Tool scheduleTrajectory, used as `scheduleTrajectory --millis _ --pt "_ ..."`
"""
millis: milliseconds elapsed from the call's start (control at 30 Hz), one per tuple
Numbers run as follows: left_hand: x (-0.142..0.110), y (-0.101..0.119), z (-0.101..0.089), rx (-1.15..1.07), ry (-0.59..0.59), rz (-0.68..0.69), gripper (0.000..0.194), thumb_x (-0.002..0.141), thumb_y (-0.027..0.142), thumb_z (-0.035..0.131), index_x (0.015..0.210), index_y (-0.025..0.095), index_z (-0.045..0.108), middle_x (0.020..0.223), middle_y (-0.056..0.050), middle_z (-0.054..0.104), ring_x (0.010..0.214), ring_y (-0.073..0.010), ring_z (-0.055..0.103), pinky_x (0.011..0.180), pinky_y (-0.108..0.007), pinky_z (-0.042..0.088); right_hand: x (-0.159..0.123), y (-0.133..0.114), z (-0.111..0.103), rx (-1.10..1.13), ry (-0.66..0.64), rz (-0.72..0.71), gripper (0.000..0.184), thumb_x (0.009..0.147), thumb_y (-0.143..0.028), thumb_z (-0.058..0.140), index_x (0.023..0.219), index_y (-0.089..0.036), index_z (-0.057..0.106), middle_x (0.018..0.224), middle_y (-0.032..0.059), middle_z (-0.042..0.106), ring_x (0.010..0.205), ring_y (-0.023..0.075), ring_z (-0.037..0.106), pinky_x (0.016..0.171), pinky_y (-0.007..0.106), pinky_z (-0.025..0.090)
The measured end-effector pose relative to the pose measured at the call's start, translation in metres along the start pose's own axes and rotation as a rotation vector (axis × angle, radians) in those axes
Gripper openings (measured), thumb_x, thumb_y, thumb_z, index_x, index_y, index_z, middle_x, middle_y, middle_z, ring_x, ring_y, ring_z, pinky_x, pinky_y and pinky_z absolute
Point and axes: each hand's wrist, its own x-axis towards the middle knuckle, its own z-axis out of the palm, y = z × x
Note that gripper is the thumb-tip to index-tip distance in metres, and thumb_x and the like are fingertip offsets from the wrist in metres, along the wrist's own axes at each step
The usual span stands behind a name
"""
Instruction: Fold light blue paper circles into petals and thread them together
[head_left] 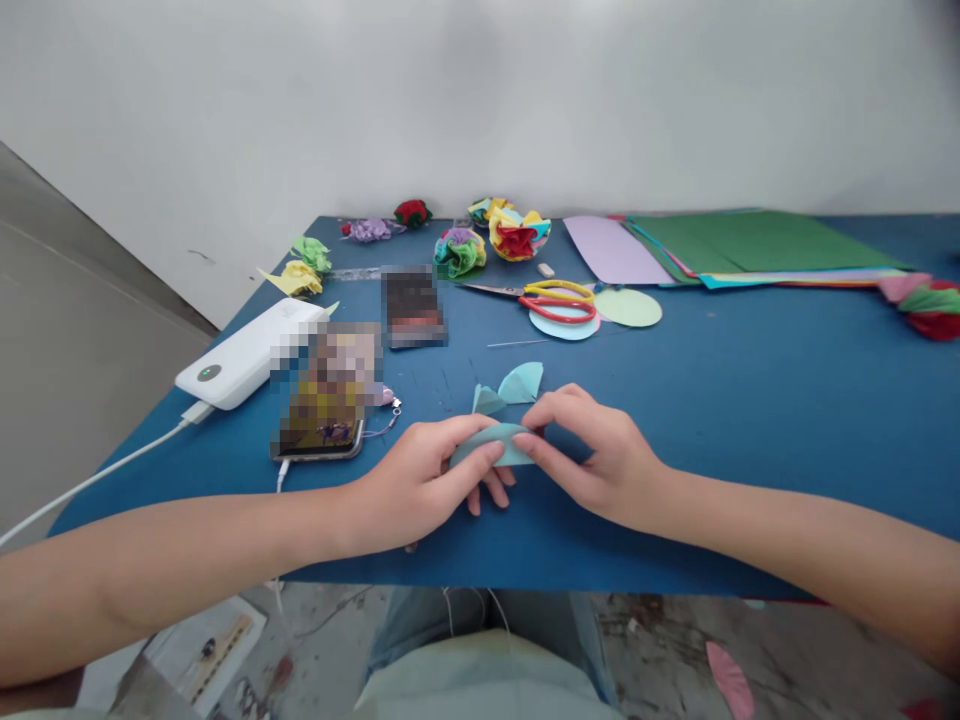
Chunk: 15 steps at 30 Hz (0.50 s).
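Note:
My left hand and my right hand meet near the front of the blue table. Both pinch a folded light-blue paper piece between fingers and thumbs. Just behind it lie two more folded light-blue pieces on the table. A thin needle or wire lies farther back.
Yellow-and-red scissors rest on light-blue and green paper circles. Coloured paper sheets are stacked at the back right. Several paper flowers sit at the back. A white power bank and phone lie left.

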Motion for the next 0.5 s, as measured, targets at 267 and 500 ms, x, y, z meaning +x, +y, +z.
scheduleTrajectory --millis 267,500 --pt "-0.0015 0.0042 -0.0028 0.143 0.002 -0.061 0.032 0.092 0.033 0.037 0.08 0.012 0.058 0.067 -0.003 0.062 0.059 -0.0107 0.059 0.052 -0.019 0.044 -0.0012 0.0002 -0.0004 0.023 0.013 0.024 0.007 0.084 -0.019 0.054 0.078 -0.017 0.053 0.067 -0.0012 0.056 0.064 0.0115 0.047 0.065 0.024 0.039" --pt "-0.0046 0.0011 -0.0038 0.489 0.109 0.122 0.03 0.09 0.026 0.041 0.063 0.015 0.042 0.055 0.006 0.034 0.05 -0.0058 0.035 0.048 -0.018 0.028 -0.0001 -0.0019 -0.0031 0.104 -0.039 0.064 0.006 0.084 -0.022 0.055 0.081 -0.017 0.055 0.071 0.0003 0.059 0.066 0.012 0.05 0.065 0.025 0.041"
